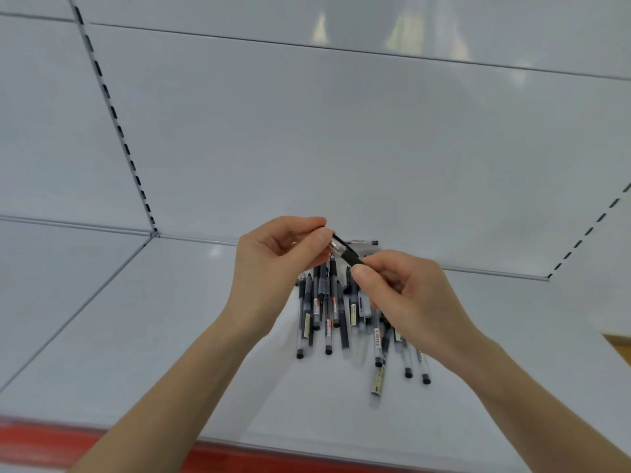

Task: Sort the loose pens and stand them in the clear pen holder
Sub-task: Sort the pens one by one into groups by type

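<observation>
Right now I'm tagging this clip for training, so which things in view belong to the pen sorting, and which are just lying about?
Job: left hand, right hand, the pen pinched between them, the pile of loose pens, the lone pen by the back wall. No holder in view.
Just there: white shelf, slotted upright, red edge strip.

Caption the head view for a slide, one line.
One black pen held between left hand and right hand over a pile of loose pens on a white shelf.
</observation>
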`<action>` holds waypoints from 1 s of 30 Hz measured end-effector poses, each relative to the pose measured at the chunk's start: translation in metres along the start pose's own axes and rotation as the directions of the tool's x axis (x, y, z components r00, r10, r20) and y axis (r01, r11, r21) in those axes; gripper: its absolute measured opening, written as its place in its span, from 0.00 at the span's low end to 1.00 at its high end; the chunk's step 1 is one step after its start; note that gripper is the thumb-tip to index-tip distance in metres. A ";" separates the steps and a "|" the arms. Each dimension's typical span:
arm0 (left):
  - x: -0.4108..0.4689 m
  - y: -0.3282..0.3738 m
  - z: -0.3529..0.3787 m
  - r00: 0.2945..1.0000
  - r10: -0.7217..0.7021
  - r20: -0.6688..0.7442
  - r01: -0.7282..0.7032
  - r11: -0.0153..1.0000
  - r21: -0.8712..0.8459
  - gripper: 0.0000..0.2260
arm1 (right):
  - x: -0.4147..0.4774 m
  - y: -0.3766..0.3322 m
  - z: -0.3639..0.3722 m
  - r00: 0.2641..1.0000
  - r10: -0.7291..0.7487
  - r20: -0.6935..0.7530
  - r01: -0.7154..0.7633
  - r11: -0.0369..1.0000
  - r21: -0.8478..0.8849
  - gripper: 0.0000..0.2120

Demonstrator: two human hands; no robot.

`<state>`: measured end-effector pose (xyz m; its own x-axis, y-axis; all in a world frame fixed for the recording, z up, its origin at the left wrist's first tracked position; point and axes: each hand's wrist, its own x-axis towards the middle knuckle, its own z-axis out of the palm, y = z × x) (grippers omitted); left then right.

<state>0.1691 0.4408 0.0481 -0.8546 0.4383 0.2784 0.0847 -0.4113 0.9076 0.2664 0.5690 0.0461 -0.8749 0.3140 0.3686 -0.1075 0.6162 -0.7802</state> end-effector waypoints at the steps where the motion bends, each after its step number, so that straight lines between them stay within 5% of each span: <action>1: -0.001 -0.001 0.001 1.000 -0.005 -0.005 0.005 1.000 -0.009 0.06 | 0.000 0.001 0.001 1.000 0.005 -0.006 -0.005 1.000 0.016 0.07; 7: 0.003 -0.004 -0.003 1.000 -0.015 -0.026 0.015 1.000 0.004 0.06 | 0.006 0.005 0.009 0.998 0.069 0.010 -0.070 0.993 0.100 0.07; 14: 0.017 -0.012 -0.026 0.983 -0.114 -0.143 0.119 0.993 0.024 0.06 | 0.027 0.020 0.019 0.959 0.181 0.217 -0.218 0.962 0.164 0.09; 17: 0.027 -0.011 -0.057 0.974 -0.054 -0.222 0.113 0.958 0.264 0.07 | 0.039 0.036 0.021 0.963 0.203 0.178 -0.206 0.978 -0.002 0.07; 22: 0.031 -0.021 -0.108 0.985 -0.049 -0.163 0.164 0.530 0.832 0.07 | 0.059 0.054 0.039 0.981 0.135 0.139 -0.074 0.924 -0.376 0.06; 30: 0.029 -0.034 -0.137 0.985 -0.121 -0.123 0.149 0.235 0.961 0.07 | 0.074 0.055 0.061 0.971 0.167 0.172 -0.040 0.820 -0.571 0.16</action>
<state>0.0715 0.3580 -0.0175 -0.9151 0.3833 0.1254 0.3847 0.7365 0.5564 0.1671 0.5821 -0.0009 -0.9486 0.2834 0.1408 0.2163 0.9054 -0.3654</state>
